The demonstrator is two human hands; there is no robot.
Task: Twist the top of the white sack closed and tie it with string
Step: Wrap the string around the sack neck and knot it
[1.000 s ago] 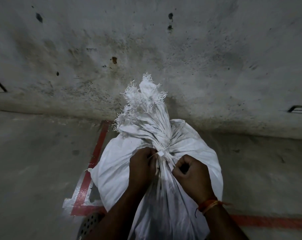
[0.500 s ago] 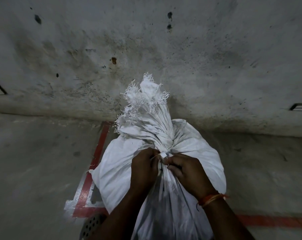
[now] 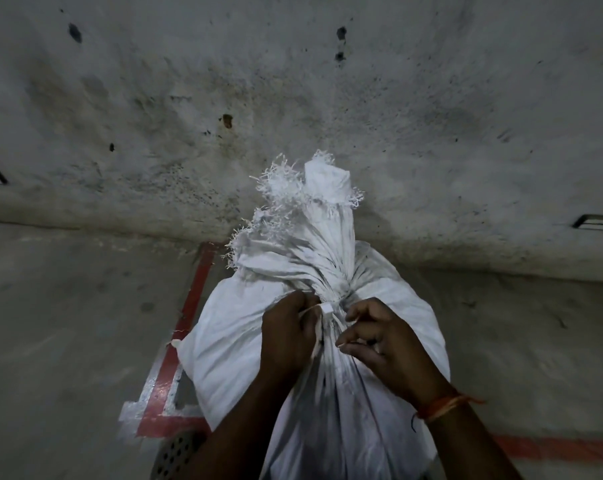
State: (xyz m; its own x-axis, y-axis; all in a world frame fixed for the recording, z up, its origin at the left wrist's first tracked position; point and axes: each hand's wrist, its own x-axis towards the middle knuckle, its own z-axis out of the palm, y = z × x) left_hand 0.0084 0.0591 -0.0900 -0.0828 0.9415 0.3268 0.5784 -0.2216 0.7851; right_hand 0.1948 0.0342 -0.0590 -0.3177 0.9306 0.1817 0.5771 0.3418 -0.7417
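A full white woven sack (image 3: 224, 341) stands on the floor against a stained wall. Its top is gathered and twisted into a neck with a frayed tuft (image 3: 314, 192) above. A white string (image 3: 322, 315) is wound round the neck, with a small knot at the front and a loose end hanging down. My left hand (image 3: 286, 337) grips the string just left of the knot. My right hand (image 3: 386, 344) sits right of the knot with loosely curled fingers; its fingertips pinch a short piece of the string.
A stained concrete wall (image 3: 293, 98) rises right behind the sack. Red and white floor markings (image 3: 175, 358) run along the left of the sack and to the right (image 3: 552, 448). A round perforated metal object (image 3: 175, 455) lies at the bottom, partly under my left arm.
My right hand has drawn back a little to the right of the knot and its fingers have loosened. My left hand keeps its grip on the string. The sack's tuft leans slightly more right.
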